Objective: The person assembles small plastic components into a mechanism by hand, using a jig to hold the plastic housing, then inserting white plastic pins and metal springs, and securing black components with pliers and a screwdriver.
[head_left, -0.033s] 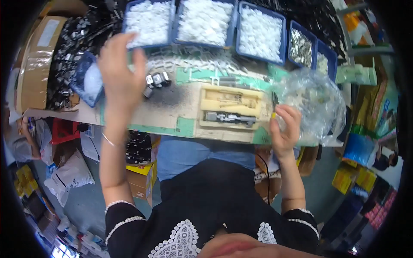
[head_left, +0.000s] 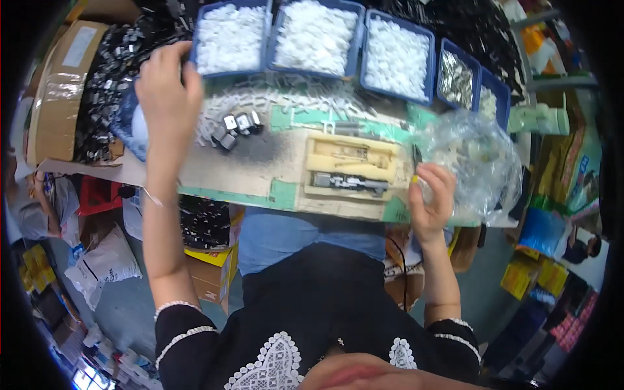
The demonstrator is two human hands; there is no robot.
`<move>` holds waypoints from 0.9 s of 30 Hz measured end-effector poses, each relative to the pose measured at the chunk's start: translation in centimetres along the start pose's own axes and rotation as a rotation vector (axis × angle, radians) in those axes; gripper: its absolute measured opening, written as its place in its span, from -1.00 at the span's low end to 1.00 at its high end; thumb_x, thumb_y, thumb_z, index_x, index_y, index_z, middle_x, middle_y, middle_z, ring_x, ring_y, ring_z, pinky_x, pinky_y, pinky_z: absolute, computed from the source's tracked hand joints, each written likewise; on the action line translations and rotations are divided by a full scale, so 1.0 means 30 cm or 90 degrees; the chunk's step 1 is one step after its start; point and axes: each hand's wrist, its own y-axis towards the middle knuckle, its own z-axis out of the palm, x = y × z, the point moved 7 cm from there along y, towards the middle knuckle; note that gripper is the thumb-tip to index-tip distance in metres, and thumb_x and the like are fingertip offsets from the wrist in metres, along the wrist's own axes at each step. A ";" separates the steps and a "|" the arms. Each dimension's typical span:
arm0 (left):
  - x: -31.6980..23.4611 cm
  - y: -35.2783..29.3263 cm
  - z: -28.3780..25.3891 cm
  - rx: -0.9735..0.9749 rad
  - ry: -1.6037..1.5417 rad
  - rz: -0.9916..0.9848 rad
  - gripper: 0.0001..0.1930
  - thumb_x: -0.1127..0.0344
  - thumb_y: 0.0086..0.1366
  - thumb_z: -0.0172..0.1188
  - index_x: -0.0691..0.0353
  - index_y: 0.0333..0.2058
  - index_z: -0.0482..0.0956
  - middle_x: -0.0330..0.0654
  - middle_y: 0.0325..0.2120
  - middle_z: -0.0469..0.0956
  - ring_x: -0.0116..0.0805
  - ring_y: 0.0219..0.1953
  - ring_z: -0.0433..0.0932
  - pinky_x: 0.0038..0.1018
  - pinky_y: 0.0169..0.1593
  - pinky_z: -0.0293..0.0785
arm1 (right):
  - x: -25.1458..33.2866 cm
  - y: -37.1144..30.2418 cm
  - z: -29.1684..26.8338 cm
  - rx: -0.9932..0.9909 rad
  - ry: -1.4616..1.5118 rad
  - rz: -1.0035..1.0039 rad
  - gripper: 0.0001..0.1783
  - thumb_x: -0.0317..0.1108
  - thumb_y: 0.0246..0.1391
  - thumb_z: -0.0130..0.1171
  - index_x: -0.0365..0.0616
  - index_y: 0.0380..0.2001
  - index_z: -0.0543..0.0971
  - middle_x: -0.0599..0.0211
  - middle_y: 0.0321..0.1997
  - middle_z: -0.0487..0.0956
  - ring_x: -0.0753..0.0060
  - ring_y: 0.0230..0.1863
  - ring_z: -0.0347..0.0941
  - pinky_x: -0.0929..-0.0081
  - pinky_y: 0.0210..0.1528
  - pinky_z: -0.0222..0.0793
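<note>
My left hand [head_left: 168, 97] is over the left side of the table, beside the leftmost blue tray [head_left: 268, 39] of small white parts. Its thumb stands apart from the fingers, and I see nothing held. In my right hand [head_left: 434, 201], the fingers close on a small tool [head_left: 416, 155] with a dark pointed tip and a bit of yellow. Just left of it lies a cream-coloured fixture [head_left: 317, 162]. A dark metal assembly [head_left: 348, 182] rests in its near slot. Several black-and-silver pieces [head_left: 242, 122] sit together between my left hand and the fixture.
More blue trays [head_left: 361, 45] of white parts and one of shiny metal pieces [head_left: 455, 78] line the back. A clear plastic bag [head_left: 481, 166] lies at the right. Black parts spill beside a cardboard box [head_left: 58, 97] at the left. Light-coloured strips [head_left: 292, 97] lie before the trays.
My left hand has moved a little left and away from me, off the near edge of the leftmost tray. My right hand still grips the tool in nearly the same place.
</note>
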 end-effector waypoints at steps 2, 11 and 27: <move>0.220 0.055 0.068 0.116 0.177 -0.037 -0.74 0.34 0.07 0.10 0.17 -0.21 0.53 -0.13 -0.26 0.54 -0.11 -0.16 0.48 -0.19 -0.12 0.37 | 0.018 0.012 -0.004 -0.005 -0.007 0.008 -0.69 -0.59 -0.18 0.21 -0.18 -0.26 0.55 0.20 -0.20 0.51 0.18 -0.16 0.36 0.34 -0.07 0.26; 0.406 0.084 0.188 0.308 0.155 -0.243 -0.70 0.24 0.00 0.24 0.37 -0.35 0.57 0.16 -0.32 0.56 0.11 -0.22 0.54 -0.18 -0.18 0.46 | 0.059 0.042 0.040 0.052 0.010 0.003 -0.74 -0.63 -0.19 0.21 -0.15 -0.34 0.58 0.25 -0.25 0.51 0.19 -0.17 0.37 0.36 -0.09 0.27; -0.369 -0.464 0.028 0.402 -0.965 -0.262 -0.64 0.47 -0.04 0.37 0.32 -0.19 0.56 -0.12 -0.27 0.57 -0.34 -0.20 0.54 -0.47 -0.09 0.43 | 0.235 0.025 0.147 0.369 0.065 -0.021 -0.54 -0.52 -0.09 0.13 -0.29 -0.03 0.41 0.17 -0.29 0.52 0.10 -0.26 0.48 0.38 -0.28 0.42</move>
